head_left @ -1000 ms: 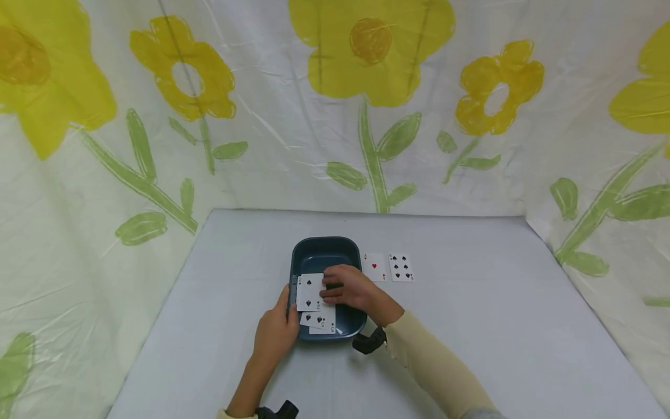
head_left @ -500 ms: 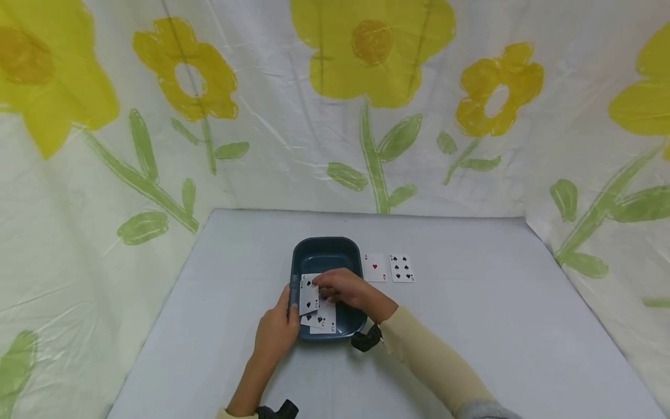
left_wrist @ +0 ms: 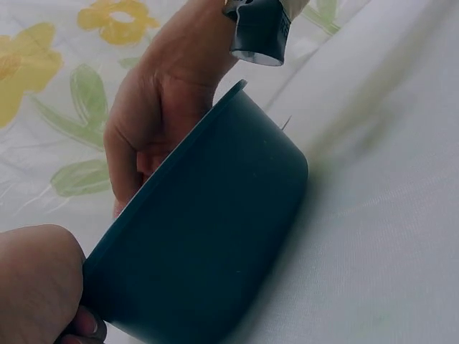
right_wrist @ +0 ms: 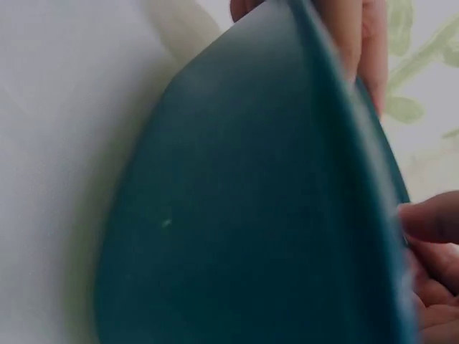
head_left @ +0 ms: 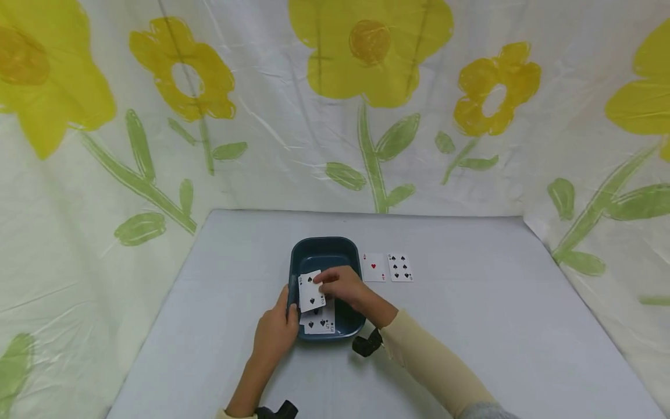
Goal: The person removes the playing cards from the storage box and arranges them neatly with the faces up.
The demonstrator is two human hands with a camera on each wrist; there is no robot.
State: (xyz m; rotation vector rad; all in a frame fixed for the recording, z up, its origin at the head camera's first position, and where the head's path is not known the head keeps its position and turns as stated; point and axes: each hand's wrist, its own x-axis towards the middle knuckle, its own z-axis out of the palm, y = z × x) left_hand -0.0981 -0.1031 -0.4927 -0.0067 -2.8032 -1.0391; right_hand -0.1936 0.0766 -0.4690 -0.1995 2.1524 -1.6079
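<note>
A deep dark teal tray (head_left: 325,244) rests on the table in the head view. My left hand (head_left: 274,330) grips its left side, thumb at the rim; the left wrist view shows this hand (left_wrist: 39,276) at the tray's outer wall (left_wrist: 208,222). My right hand (head_left: 342,286) reaches over the right rim and pinches a two of spades playing card (head_left: 312,294), held slightly tilted inside the tray. Beneath it lie other spade cards (head_left: 320,327), partly covered. The right wrist view shows the tray wall (right_wrist: 229,186) hiding the cards.
Right of the tray, an ace of hearts (head_left: 374,267) and a six of spades (head_left: 400,267) lie face up side by side. The pale table (head_left: 471,308) extends around them. A flower-patterned sheet (head_left: 293,163) hangs behind. Dark wrist cameras sit on both wrists.
The right fingers have lifted and turned the two of spades, which now tilts. The spade cards beneath have shifted and lie more exposed near the tray's front. The left hand and tray stayed put.
</note>
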